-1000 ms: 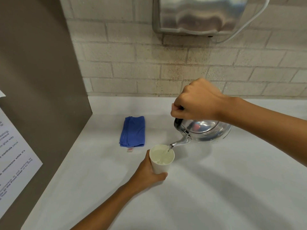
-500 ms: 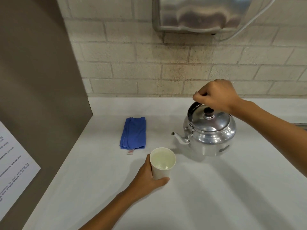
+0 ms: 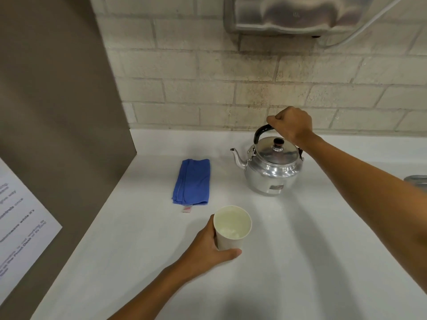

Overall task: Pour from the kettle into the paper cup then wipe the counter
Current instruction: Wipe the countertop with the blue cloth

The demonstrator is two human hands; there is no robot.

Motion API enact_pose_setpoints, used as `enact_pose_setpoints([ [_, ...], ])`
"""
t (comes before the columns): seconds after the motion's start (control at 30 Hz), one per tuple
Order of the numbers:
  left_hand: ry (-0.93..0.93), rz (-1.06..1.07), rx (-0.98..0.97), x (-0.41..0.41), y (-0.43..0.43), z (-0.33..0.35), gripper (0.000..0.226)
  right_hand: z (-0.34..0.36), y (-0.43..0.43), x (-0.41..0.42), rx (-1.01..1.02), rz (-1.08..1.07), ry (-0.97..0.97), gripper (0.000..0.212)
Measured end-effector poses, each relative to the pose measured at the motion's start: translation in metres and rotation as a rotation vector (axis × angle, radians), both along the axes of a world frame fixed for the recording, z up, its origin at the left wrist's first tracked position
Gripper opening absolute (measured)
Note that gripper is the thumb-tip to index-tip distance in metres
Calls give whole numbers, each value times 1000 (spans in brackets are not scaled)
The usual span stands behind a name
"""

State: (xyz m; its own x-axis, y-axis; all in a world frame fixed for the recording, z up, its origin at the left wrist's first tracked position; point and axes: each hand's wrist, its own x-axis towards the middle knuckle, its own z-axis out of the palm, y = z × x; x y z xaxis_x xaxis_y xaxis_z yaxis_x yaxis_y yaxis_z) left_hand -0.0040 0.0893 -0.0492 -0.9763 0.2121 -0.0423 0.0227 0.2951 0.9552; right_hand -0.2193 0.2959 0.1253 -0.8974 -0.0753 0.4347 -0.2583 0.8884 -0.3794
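Note:
A shiny metal kettle (image 3: 272, 172) stands upright on the white counter (image 3: 300, 262), its spout pointing left. My right hand (image 3: 292, 124) is closed around its black handle from above. A white paper cup (image 3: 231, 227) with liquid in it stands on the counter in front of the kettle, to its left. My left hand (image 3: 209, 247) wraps around the cup's left side and base. A folded blue cloth (image 3: 193, 182) lies flat on the counter, left of the kettle and behind the cup.
A brown side panel (image 3: 57, 112) with a printed paper sheet (image 3: 20, 220) bounds the counter on the left. The brick wall carries a metal dispenser (image 3: 298, 15) overhead. A metal fixture (image 3: 417, 179) shows at the right edge.
One second ago the kettle was tilted over the cup, pouring. It has since been lifted back, moved to the right rear and set upright on the counter. The cup stays in my left hand.

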Motion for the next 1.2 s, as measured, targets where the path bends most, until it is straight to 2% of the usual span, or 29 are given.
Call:
enact_pose_setpoints([
  [0.77, -19, 3, -20, 1, 1, -1, 69, -22, -21, -19, -9, -29, -149, 43],
  [0.83, -21, -2, -22, 2, 1, -1, 69, -22, -22, -13, -16, -12, -101, 39],
  [0.9, -14, -32, -47, 3, -3, 4, 71, -25, -19, 1, -76, -9, 48, 31],
  [0.97, 17, -94, -99, 4, -16, 11, 80, -37, -15, 29, -176, -38, 231, 35],
  [1.03, 33, -128, -165, 3, -42, 19, 88, -61, -11, 65, -294, -80, 327, 38],
  [1.1, 43, -65, -237, -6, -72, 29, 87, -95, -8, 102, -327, -104, 260, 41],
  [1.2, 82, 139, -286, -35, -101, 45, 75, -143, -8, 145, -234, -124, -62, 36],
])
